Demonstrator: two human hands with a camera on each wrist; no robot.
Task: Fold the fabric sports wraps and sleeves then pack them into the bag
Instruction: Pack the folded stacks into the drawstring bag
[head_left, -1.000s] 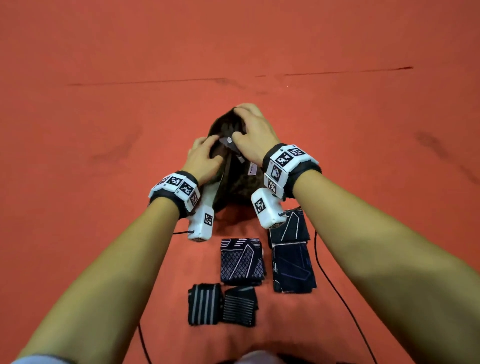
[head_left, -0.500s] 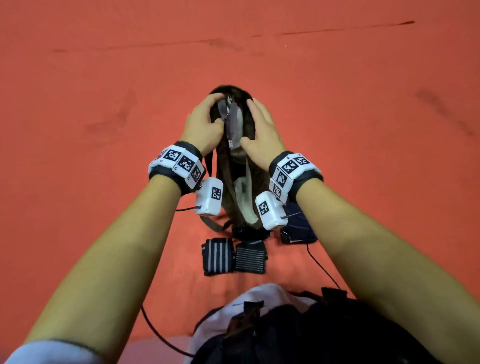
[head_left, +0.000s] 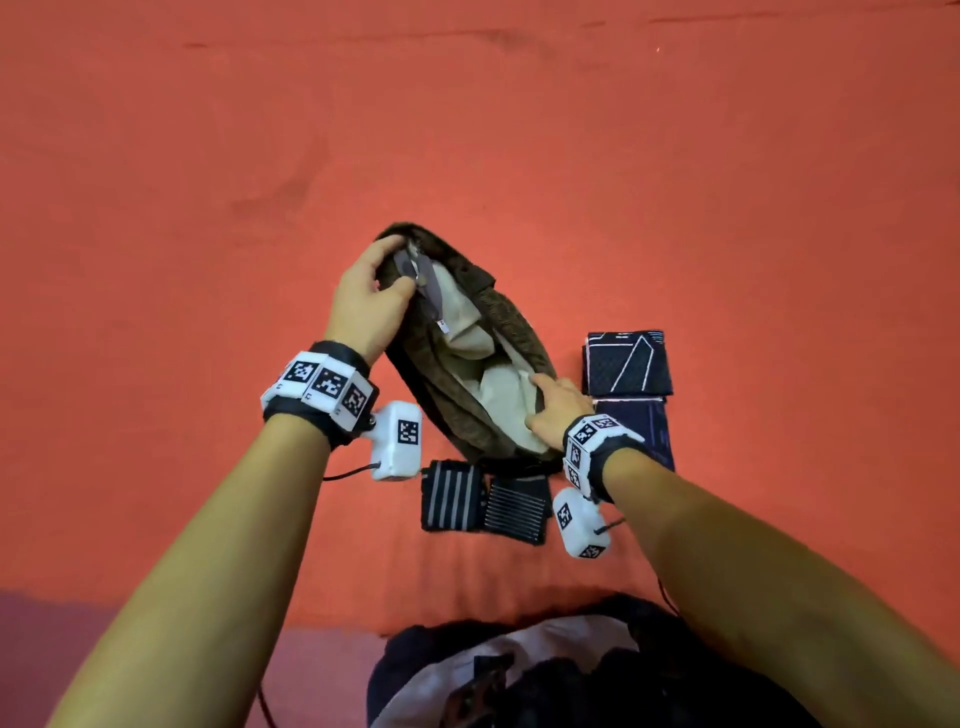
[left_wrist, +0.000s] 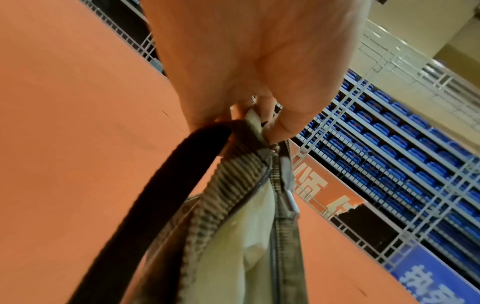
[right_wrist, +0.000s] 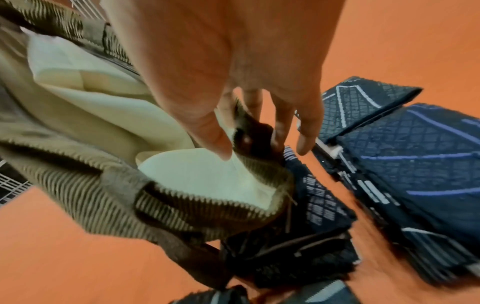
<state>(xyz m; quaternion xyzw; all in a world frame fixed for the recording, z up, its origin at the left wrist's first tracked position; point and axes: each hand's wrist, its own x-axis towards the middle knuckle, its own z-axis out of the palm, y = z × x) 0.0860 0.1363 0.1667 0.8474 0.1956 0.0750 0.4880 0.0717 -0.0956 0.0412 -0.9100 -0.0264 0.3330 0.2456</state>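
Observation:
A brown corduroy bag (head_left: 511, 332) with a cream lining (head_left: 457, 306) lies unzipped on the orange floor. My left hand (head_left: 371, 291) pinches its far end by the zip (left_wrist: 281, 164); the bag's dark strap (left_wrist: 161, 197) runs under the wrist. My right hand (head_left: 556, 408) pinches the near rim (right_wrist: 241, 131), thumb inside on the lining, fingers outside. Two folded striped black wraps (head_left: 452, 496) (head_left: 517, 509) lie just below the bag. Two folded navy patterned sleeves (head_left: 626, 361) (head_left: 647, 428) lie to its right, also in the right wrist view (right_wrist: 415, 156). Another folded sleeve (right_wrist: 319, 201) lies under the bag's near end.
Orange floor (head_left: 208, 208) spreads all around. My own dark and white clothing (head_left: 545, 675) fills the bottom edge. Cables run from the wrist cameras (head_left: 397, 441) (head_left: 579, 522). Rows of blue seats behind a white railing (left_wrist: 389, 144) show in the left wrist view.
My hands have pulled apart along the bag's mouth, left to the far end, right to the near rim, and the bag now gapes open and lies slanted. The camera has tilted down.

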